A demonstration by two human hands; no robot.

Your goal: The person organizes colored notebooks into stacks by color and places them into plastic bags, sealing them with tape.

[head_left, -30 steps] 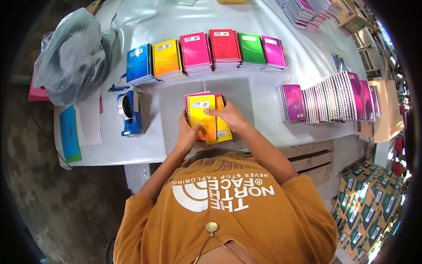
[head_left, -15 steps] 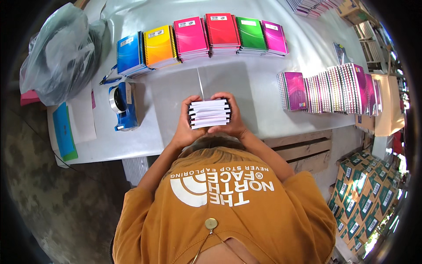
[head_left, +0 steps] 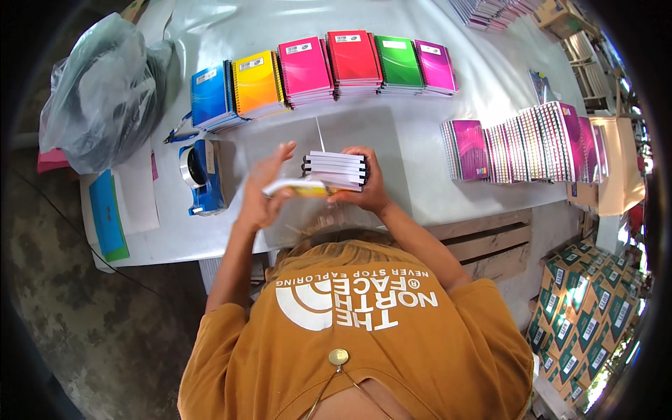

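Note:
Above the table's near edge, my right hand is closed around the right side of a small stack of notebooks, their white page edges facing up. The lowest one, a notebook with yellow on its cover, swings out to the left with its pages bowed. My left hand is at its outer end, thumb against it and fingers stretched upward; motion blurs this hand, and its exact hold is partly hidden. Beyond my hands stands a curved row of spiral notebook stacks in blue, yellow, pink, red, green and purple.
A blue tape dispenser stands left of my hands, with a pen behind it. A plastic bag sits at the far left. To the right lies a long row of spiral notebooks. Patterned boxes are on the lower right.
My left hand has left the stack's side and moved left, drawing the lowest notebook outward. My right hand still grips the stack.

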